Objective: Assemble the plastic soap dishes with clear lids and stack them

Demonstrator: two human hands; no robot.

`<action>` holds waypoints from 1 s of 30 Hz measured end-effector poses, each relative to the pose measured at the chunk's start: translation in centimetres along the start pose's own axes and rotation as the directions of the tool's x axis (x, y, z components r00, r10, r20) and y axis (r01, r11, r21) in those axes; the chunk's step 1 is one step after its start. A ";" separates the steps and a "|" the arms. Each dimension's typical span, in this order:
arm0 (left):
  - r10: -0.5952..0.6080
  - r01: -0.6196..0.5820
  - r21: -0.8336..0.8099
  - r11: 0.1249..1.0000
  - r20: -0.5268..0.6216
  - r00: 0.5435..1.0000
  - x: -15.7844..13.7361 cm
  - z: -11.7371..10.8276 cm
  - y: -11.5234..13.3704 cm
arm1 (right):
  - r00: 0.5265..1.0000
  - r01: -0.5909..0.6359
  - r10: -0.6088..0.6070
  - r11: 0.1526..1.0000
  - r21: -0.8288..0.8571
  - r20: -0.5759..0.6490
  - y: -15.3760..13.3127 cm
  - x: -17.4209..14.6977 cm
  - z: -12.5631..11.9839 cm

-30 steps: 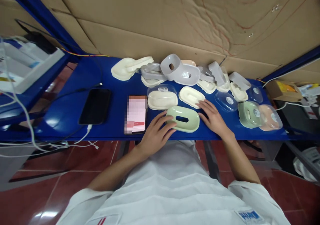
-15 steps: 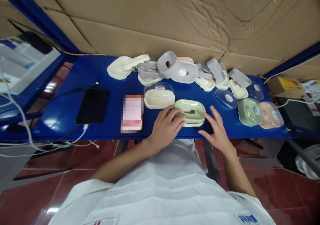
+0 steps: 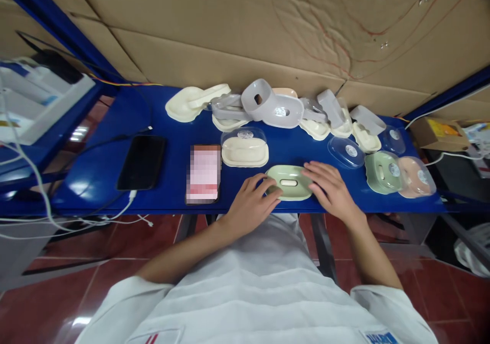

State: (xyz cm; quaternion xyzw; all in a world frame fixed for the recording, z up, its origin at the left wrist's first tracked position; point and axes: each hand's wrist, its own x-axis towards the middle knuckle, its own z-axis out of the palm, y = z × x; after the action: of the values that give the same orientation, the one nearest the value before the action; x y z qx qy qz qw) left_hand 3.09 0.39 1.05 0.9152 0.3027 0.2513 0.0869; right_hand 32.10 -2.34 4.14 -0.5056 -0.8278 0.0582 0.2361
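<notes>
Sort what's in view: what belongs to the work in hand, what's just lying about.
In the work:
slotted green tray, left hand and right hand at its ends
cream piece showing through its slot
probably the lidded cream dish

Apparently lying about:
lit smartphone
dark smartphone
white cable
cardboard box

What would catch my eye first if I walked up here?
Probably the pale green dish near the front edge of the blue table, the left hand and right hand at its ends. Behind it, grey and cream pieces crowd the table's far side. To its left lies a phone, lit up pink.
</notes>
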 end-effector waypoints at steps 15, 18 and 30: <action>-0.005 -0.008 -0.086 0.996 -0.156 0.988 -3.2 -0.6 -1.8 | 0.999 -0.007 0.003 0.995 0.102 0.046 -0.5 15.1 5.9; -0.041 0.024 -0.101 0.995 -0.173 0.984 -3.4 -0.5 -1.7 | 0.993 -0.049 0.058 0.995 0.092 -0.099 -0.8 9.8 3.4; -0.144 0.115 -0.171 0.978 -0.167 0.975 -3.4 0.1 -1.7 | 0.974 -0.003 -0.041 0.981 -0.196 -0.222 -4.5 -3.2 5.8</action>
State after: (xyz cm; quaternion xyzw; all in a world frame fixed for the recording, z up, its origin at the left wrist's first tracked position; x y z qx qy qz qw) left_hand -0.09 -0.33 -0.96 0.8572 0.3474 0.3496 0.1491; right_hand 27.11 -6.44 -0.52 -0.5217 -0.8021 -0.0832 0.2783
